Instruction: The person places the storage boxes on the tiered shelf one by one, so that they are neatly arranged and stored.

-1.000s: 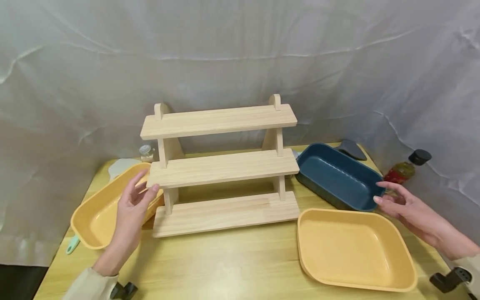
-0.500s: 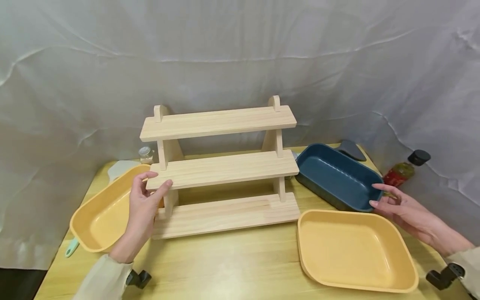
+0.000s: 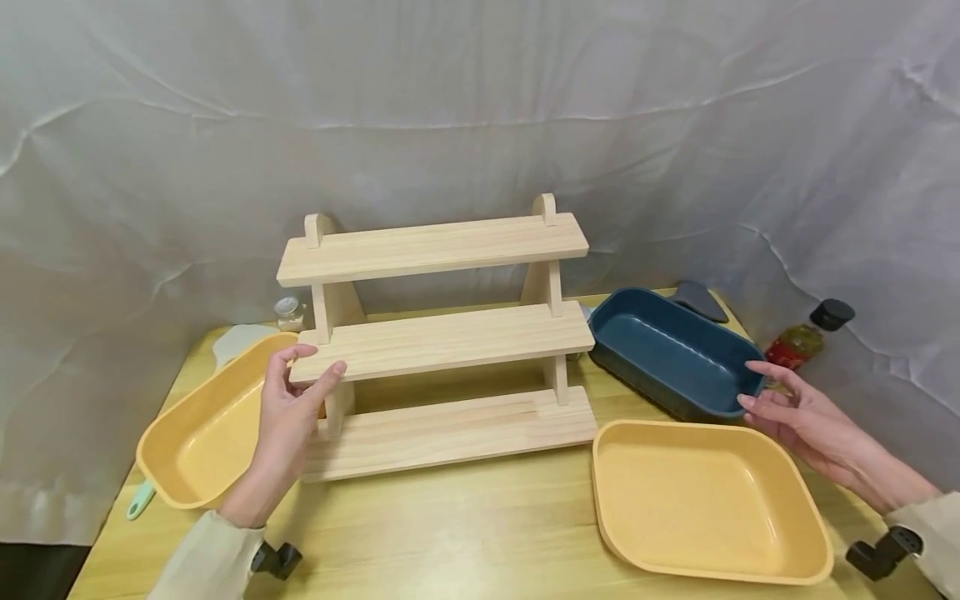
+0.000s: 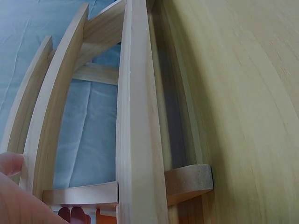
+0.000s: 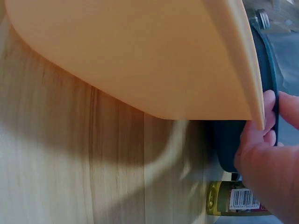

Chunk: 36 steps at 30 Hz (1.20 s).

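A pale wooden three-tier display stand (image 3: 450, 337) stands upright at the middle of the table. My left hand (image 3: 281, 425) grips the left end of its middle shelf, thumb on the front edge; in the left wrist view the fingertips (image 4: 77, 215) show beneath, beside the side support. On the right sits a dark blue rectangular bin (image 3: 667, 354). My right hand (image 3: 821, 433) pinches its near right rim. The right wrist view has the thumb (image 5: 289, 107) on one side of that rim and the fingers on the other, partly hidden by a yellow bin (image 5: 140, 56).
One yellow bin (image 3: 708, 500) lies in front of the blue one; another yellow bin (image 3: 202, 433) is tilted at the left, over a mint-green handle (image 3: 140, 500). A small jar (image 3: 289, 313), a black-capped bottle (image 3: 798, 343) and a grey curtain (image 3: 450, 108) stand behind.
My left hand has moved right from beside the stand and taken hold of the middle shelf's end. My right hand has moved slightly left and closed on the blue bin's rim.
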Each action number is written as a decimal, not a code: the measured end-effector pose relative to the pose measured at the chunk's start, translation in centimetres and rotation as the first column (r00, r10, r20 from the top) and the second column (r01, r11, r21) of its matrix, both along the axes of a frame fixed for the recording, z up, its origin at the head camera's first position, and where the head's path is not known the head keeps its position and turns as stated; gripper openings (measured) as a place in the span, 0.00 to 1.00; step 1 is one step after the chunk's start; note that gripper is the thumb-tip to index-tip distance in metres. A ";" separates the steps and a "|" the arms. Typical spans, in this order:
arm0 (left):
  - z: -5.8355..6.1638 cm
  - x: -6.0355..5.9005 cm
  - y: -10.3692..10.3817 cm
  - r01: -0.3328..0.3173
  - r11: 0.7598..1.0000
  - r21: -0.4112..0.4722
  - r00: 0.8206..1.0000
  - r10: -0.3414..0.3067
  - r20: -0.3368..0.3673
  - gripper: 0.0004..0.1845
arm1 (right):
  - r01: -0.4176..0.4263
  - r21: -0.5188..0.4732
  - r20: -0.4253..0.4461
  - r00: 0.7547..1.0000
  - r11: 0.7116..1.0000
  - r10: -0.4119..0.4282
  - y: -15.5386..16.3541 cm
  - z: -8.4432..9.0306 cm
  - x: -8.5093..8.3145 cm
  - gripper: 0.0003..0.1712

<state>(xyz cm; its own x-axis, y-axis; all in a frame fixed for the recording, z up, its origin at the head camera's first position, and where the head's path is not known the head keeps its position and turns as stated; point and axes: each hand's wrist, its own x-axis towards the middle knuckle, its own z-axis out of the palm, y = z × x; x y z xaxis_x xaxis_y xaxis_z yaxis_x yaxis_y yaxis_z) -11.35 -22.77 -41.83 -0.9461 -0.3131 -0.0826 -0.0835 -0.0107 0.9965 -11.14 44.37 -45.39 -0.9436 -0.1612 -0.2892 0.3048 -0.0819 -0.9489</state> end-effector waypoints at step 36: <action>-0.1 -0.1 -0.5 0.054 0.995 -0.088 0.998 -0.050 0.045 0.25 | 0.083 -0.416 -0.184 0.968 0.906 -0.173 -0.9 5.7 1.2 0.34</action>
